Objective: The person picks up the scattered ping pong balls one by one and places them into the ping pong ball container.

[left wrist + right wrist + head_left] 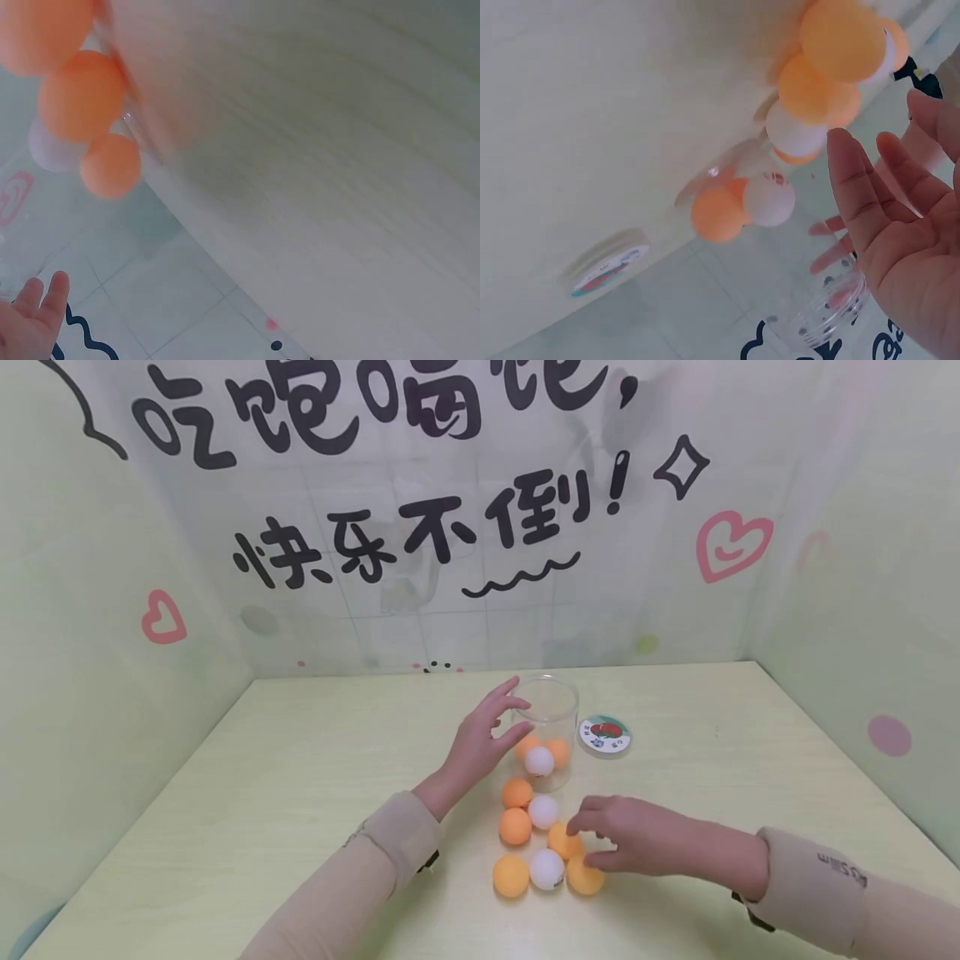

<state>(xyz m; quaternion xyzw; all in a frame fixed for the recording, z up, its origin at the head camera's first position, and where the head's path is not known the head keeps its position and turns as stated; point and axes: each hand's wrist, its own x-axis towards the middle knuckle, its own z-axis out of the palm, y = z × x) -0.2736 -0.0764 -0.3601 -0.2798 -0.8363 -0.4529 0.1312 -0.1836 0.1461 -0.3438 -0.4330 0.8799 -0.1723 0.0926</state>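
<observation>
A clear jar (546, 706) stands upright with orange and white ping-pong balls in its bottom, among them a white ping-pong ball (539, 762). My left hand (480, 735) is at the jar's left side with fingers spread; whether they touch it I cannot tell. In front of the jar lie several loose balls, including an orange ball (515, 826), a white ball (547, 869) and a yellow-orange ball (511, 876). Over the right-hand balls hovers my right hand (637, 835), fingers loosely bent, with nothing held in the right wrist view, where its palm (922, 277) shows.
A round lid (605, 735) with a red picture lies flat on the table (337, 760), right of the jar. Behind the table rises a pale printed wall covering (420, 618). Side panels close off the left and right.
</observation>
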